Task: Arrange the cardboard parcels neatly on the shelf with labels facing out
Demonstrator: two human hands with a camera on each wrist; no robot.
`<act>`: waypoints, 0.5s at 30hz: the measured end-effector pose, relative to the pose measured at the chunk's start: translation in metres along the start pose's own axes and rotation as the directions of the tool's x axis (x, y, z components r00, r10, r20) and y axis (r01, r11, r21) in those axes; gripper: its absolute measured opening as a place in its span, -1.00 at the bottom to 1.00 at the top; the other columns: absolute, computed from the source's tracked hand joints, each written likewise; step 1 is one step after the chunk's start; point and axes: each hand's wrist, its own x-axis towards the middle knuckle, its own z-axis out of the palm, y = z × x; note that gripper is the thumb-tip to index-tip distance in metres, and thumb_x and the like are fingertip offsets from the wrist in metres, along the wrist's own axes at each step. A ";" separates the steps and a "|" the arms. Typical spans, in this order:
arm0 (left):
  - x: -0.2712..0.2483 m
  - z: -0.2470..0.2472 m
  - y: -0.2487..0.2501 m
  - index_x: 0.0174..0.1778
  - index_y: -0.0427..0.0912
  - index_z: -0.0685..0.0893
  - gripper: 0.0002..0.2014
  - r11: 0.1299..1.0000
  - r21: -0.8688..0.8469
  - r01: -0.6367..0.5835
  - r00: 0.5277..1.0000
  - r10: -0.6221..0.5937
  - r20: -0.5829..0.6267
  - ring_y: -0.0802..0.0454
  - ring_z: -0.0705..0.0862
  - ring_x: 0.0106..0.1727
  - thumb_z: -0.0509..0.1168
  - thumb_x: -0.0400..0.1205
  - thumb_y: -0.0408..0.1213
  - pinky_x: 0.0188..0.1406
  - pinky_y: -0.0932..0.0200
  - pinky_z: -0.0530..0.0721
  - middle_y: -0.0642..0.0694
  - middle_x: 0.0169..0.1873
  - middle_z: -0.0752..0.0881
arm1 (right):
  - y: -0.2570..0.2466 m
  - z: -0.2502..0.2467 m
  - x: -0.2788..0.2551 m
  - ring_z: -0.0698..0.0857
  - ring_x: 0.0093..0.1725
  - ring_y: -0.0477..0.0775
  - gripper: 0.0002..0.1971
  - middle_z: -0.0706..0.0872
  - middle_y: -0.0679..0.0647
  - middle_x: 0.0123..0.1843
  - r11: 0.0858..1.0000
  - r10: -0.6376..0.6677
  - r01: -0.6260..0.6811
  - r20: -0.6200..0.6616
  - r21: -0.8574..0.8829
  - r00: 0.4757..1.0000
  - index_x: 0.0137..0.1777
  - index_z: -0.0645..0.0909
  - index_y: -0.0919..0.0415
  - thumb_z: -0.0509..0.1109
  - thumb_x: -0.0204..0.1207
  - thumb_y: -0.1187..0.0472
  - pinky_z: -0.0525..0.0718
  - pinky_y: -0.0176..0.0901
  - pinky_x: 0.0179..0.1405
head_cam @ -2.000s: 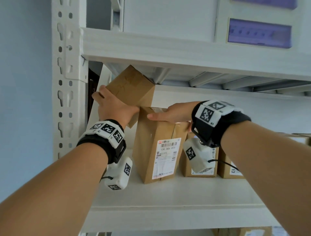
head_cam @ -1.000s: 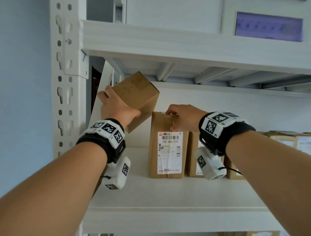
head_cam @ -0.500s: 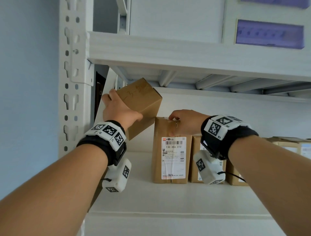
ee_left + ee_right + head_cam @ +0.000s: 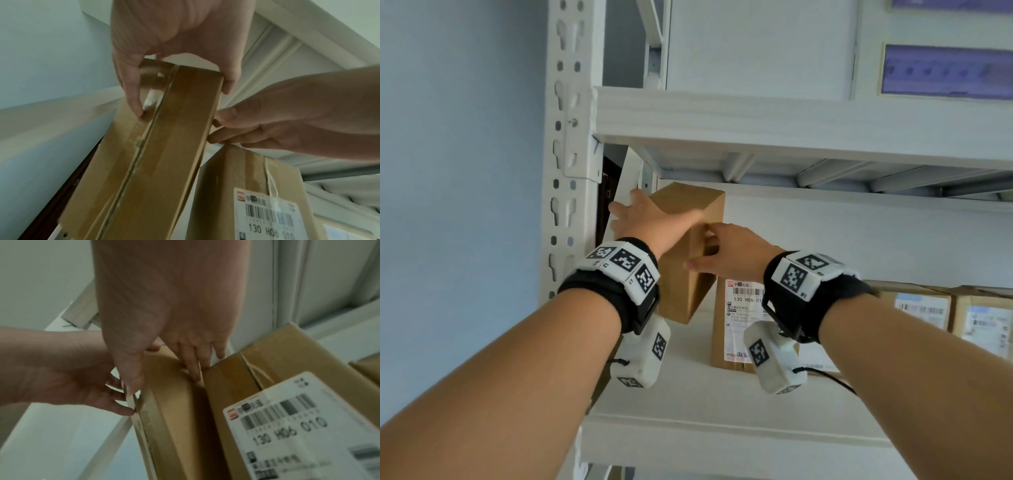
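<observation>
A plain cardboard parcel [image 4: 685,274] stands on end at the left end of the shelf [image 4: 722,428], with a taped seam and no label on the faces I see. My left hand [image 4: 654,216] grips its top, thumb on one side and fingers on the other [image 4: 180,97]. My right hand [image 4: 700,251] pinches the same parcel's upper right edge, with fingers [image 4: 194,369] in the gap beside the labelled parcel [image 4: 736,329]. That parcel stands upright just to the right, label "130 H06 010" facing out [image 4: 287,418].
More labelled parcels [image 4: 924,308] line the shelf to the right. The white upright post [image 4: 571,137] and side wall close off the left end. The upper shelf's underside [image 4: 791,164] hangs just above the plain parcel. Bare shelf board lies in front of the parcels.
The plain parcel, held tilted and raised by my left hand, has turned upright and come down beside the labelled parcel. My right hand left the labelled parcel's top and took the plain one.
</observation>
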 end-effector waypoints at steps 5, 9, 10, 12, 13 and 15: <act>-0.004 -0.013 -0.003 0.44 -0.21 0.48 -0.15 0.991 -0.133 0.025 0.999 -0.020 0.036 -0.12 0.66 0.13 0.25 0.36 0.34 -0.02 -0.11 0.81 -0.17 0.29 0.57 | -0.001 -0.005 0.000 0.74 0.04 -0.01 -0.74 0.78 0.01 0.08 0.973 0.025 -0.014 -0.045 0.232 0.999 -0.04 0.59 -0.07 0.47 0.40 -0.17 0.70 -0.08 0.11; -0.003 -0.019 -0.010 0.00 -0.33 0.66 -0.62 0.963 -0.267 0.039 0.999 -0.038 0.008 -0.18 0.76 -0.10 0.14 0.62 -0.07 -0.04 -0.11 0.83 -0.26 -0.10 0.75 | 0.002 -0.005 0.002 0.75 0.05 0.00 -0.31 0.76 -0.05 0.09 0.942 0.077 -0.060 -0.040 0.329 0.996 0.23 0.61 0.09 0.48 0.21 -0.35 0.71 0.01 0.18; -0.002 -0.020 -0.009 -0.07 -0.37 0.67 -0.69 0.950 -0.307 0.054 0.999 -0.054 0.006 -0.25 0.79 -0.11 0.14 0.63 -0.19 -0.08 -0.12 0.83 -0.35 -0.11 0.77 | 0.002 -0.004 0.001 0.73 0.11 0.02 -0.25 0.72 -0.04 0.16 0.940 0.090 -0.069 -0.047 0.335 0.995 0.33 0.54 0.11 0.48 0.23 -0.35 0.69 0.01 0.21; -0.001 -0.021 -0.006 -0.06 -0.40 0.69 -0.77 0.947 -0.311 0.076 0.997 -0.075 0.018 -0.28 0.79 -0.26 0.14 0.65 -0.40 -0.21 -0.10 0.84 -0.42 -0.24 0.75 | 0.003 -0.004 0.002 0.65 0.27 0.08 -0.10 0.62 0.04 0.36 0.937 0.126 -0.097 -0.068 0.335 0.990 0.52 0.35 0.13 0.46 0.28 -0.37 0.62 -0.01 0.28; -0.002 -0.020 -0.003 -0.03 -0.40 0.69 -0.78 0.960 -0.270 0.079 0.997 -0.073 0.031 -0.23 0.76 -0.37 0.13 0.66 -0.45 -0.30 -0.06 0.84 -0.37 -0.34 0.73 | 0.002 -0.004 0.002 0.59 0.36 0.11 -0.03 0.54 0.07 0.46 0.935 0.138 -0.105 -0.075 0.337 0.988 0.59 0.25 0.13 0.44 0.28 -0.39 0.57 -0.01 0.32; -0.001 -0.017 0.001 -0.08 -0.35 0.67 -0.82 0.983 -0.177 0.045 0.998 -0.036 0.056 -0.16 0.72 -0.47 0.14 0.65 -0.47 -0.36 0.00 0.82 -0.30 -0.46 0.70 | 0.000 -0.002 0.003 0.45 0.51 0.14 0.08 0.38 0.10 0.60 0.930 0.132 -0.097 -0.074 0.355 0.988 0.66 0.12 0.08 0.43 0.24 -0.43 0.48 0.03 0.43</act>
